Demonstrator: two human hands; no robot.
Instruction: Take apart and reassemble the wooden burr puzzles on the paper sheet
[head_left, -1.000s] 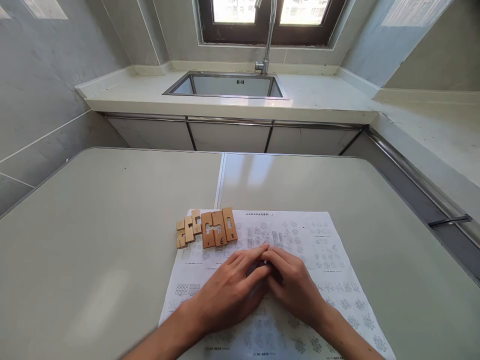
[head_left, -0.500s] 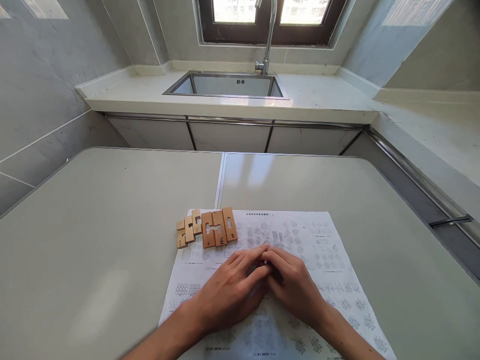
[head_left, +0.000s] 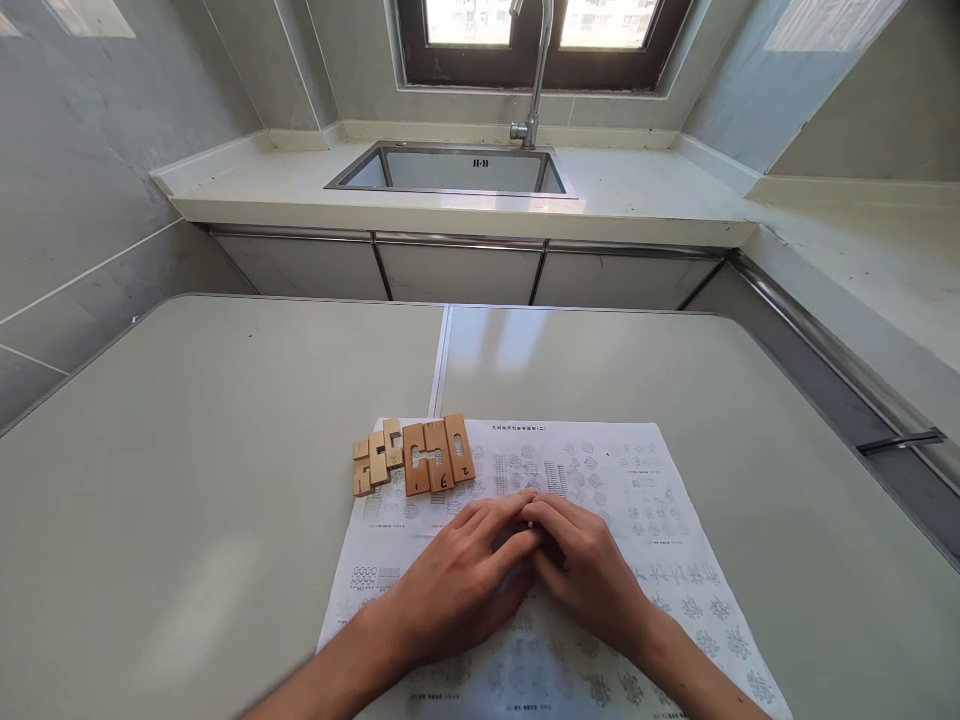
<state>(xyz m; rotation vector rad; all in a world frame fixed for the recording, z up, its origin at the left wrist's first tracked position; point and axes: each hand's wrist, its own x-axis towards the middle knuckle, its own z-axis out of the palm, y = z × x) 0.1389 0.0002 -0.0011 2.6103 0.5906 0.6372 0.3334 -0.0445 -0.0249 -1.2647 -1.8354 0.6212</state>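
Note:
My left hand (head_left: 469, 575) rests over a printed paper sheet (head_left: 420, 545), its thumb apart from loosely bent fingers. Against its fingertips lie those of my right hand (head_left: 589, 560), also loosely bent and apart from the thumb. I see nothing held in either hand, though the space beneath the fingers is hidden. Just beyond my left hand, notched wooden puzzle pieces lie on the sheet's far left corner. The larger, darker ones include a slotted piece (head_left: 460, 450) marked 2; smaller, paler pieces (head_left: 377, 457) sit to their left.
The sheet lies on a pale table (head_left: 187, 450) with a seam (head_left: 442, 360) down its far half. Behind the table are a counter (head_left: 637, 190), a steel sink (head_left: 450, 170) and a faucet (head_left: 536, 90) under a window. Another counter (head_left: 862, 260) runs along the right.

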